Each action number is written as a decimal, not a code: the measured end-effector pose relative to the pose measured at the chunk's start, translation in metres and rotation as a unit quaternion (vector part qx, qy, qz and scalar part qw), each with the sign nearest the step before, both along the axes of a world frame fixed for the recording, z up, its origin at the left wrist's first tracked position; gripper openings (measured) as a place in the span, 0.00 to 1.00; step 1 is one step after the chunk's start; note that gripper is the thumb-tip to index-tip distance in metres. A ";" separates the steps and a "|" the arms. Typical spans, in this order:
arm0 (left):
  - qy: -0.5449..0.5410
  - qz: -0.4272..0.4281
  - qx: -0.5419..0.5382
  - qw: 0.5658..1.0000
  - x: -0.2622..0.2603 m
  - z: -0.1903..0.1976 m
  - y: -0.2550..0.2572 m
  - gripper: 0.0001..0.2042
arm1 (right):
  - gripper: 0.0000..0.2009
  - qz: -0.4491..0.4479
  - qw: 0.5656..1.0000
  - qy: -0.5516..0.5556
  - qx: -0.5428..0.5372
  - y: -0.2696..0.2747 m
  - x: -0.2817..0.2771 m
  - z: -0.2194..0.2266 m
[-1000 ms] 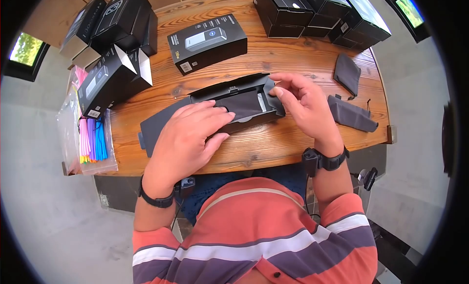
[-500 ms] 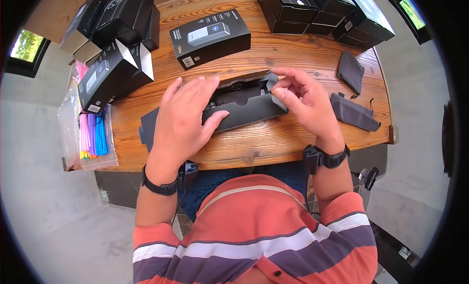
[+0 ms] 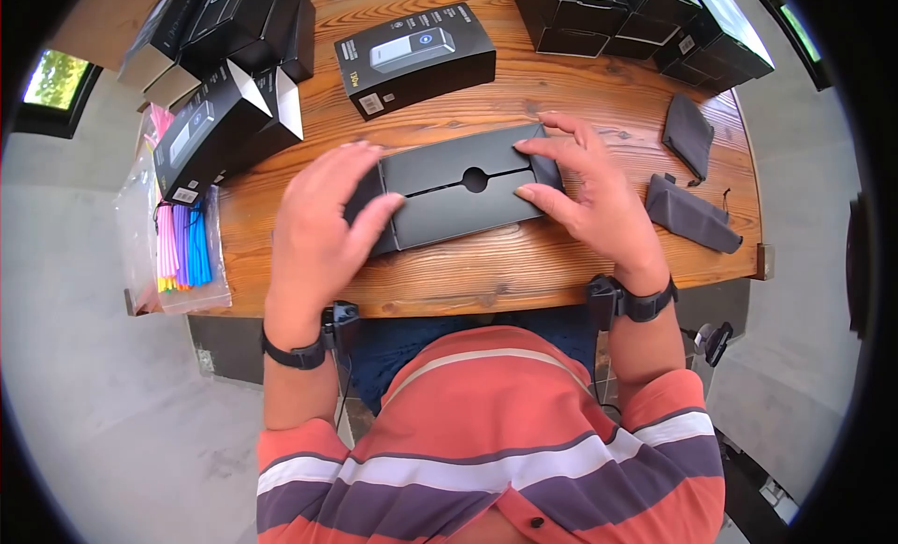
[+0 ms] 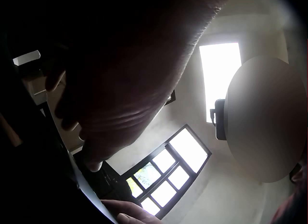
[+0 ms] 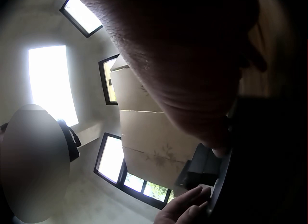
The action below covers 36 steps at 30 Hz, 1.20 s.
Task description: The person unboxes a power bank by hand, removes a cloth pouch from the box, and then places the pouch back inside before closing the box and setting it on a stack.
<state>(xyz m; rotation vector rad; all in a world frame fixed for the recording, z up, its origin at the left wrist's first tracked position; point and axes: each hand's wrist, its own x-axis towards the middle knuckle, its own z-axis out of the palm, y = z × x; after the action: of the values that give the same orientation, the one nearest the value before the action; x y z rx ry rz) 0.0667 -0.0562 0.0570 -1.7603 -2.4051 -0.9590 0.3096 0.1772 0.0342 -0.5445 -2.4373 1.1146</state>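
A long black box [image 3: 458,212] lies on the wooden table, its two long top flaps lying flat and meeting at a round finger hole. At its left end the left hand [image 3: 323,221] is spread, thumb tip on the near flap and fingers by the far corner. The right hand [image 3: 599,193] touches the other end with thumb and index finger apart, one on each flap. What lies inside the box is hidden. Both hands are dark and close in their own wrist views, the left hand [image 4: 115,89] and the right hand [image 5: 192,79].
A printed black box [image 3: 421,62] stands beyond. More boxes are stacked at the back left [image 3: 238,29] and back right [image 3: 645,20]. Two dark pouches [image 3: 687,137] [image 3: 692,217] lie right; a bag of coloured sticks [image 3: 182,249] lies left.
The box's long flaps have folded down over the opening, covering the inside. The right hand has let go of the end flap it pinched; the left hand has moved to the left end.
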 end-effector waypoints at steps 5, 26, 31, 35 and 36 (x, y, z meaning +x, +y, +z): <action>-0.097 0.091 -0.080 0.988 -0.043 -0.008 -0.034 0.22 | 0.24 -0.007 0.999 0.003 -0.034 -0.001 0.000 -0.003; -0.125 -0.146 -0.001 0.981 0.010 0.008 0.014 0.36 | 0.35 -0.024 0.989 0.074 -0.129 0.001 -0.002 -0.025; 0.010 -0.119 0.028 0.992 0.035 -0.021 0.041 0.23 | 0.32 -0.037 0.983 0.129 -0.127 0.005 -0.004 -0.036; 0.001 -0.089 0.015 0.996 0.036 -0.027 0.039 0.22 | 0.29 -0.024 0.984 0.095 -0.148 0.013 0.007 -0.028; 0.003 -0.093 0.013 0.996 0.036 -0.027 0.038 0.22 | 0.27 0.002 0.973 0.107 -0.206 0.017 0.010 -0.031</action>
<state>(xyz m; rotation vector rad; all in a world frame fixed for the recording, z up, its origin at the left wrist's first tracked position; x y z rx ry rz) 0.1030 -0.0181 0.0299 -2.0021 -2.2463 -0.9932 0.3194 0.1943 0.0028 -0.5086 -2.0305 1.6068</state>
